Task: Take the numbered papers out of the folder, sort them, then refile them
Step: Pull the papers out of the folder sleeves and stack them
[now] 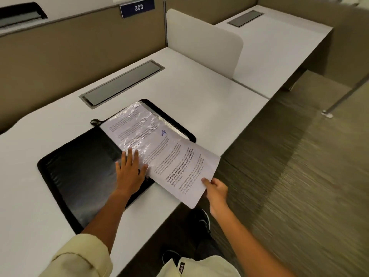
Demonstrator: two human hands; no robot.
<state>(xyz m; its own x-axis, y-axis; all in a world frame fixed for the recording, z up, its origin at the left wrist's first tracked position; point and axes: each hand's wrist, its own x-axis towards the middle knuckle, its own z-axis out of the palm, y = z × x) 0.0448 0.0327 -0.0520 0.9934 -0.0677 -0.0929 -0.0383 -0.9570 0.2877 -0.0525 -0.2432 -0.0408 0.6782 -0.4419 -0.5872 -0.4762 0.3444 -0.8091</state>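
A black zip folder point(79, 176) lies open on the white desk point(30, 156). Its right half holds a clear plastic sleeve point(135, 124) with a printed page inside. My left hand point(129, 168) lies flat with fingers spread on the folder's middle, fingertips on the sleeve's lower edge. A printed paper point(179, 166) sticks halfway out of the sleeve and hangs past the desk's front edge. My right hand point(215, 190) pinches that paper at its near corner, thumb on top.
A grey cable hatch point(121, 82) is set into the desk behind the folder. A white divider panel point(201, 41) stands at the desk's right end, with a second desk point(275, 48) beyond it. Carpeted floor point(289, 166) lies to the right. My shoes point(201, 218) show below the desk edge.
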